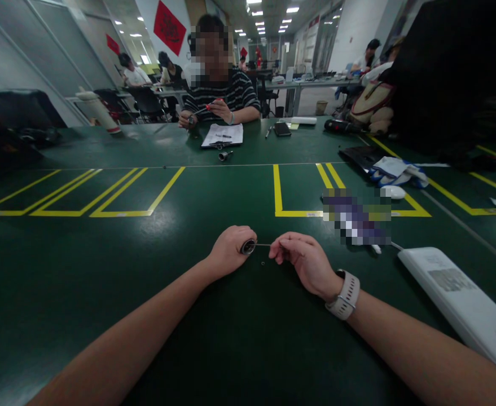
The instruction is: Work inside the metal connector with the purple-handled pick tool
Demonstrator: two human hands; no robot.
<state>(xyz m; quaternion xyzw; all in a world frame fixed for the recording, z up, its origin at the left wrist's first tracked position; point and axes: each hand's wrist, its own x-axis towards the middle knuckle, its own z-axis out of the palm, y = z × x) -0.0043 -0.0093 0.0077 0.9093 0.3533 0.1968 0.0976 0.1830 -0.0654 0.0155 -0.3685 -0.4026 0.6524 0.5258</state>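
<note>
My left hand (231, 251) is closed in a fist round a small round metal part (248, 246), whose open end faces right. My right hand (302, 260), with a pale watch on its wrist, pinches a thin metal rod (263, 245) that points left into the part. Both hands rest low over the dark green table (104, 293), near its middle. A tiny dark speck, perhaps a screw (263, 263), lies on the table just below the rod.
A long white device (463, 304) with a cable lies at the right. White and blue gloves (394, 171) and a black tray (364, 156) sit further back right. Across the table a person in a striped shirt (222, 96) handles a tool over a sheet of paper (223, 135). Yellow tape lines (163, 192) mark the table.
</note>
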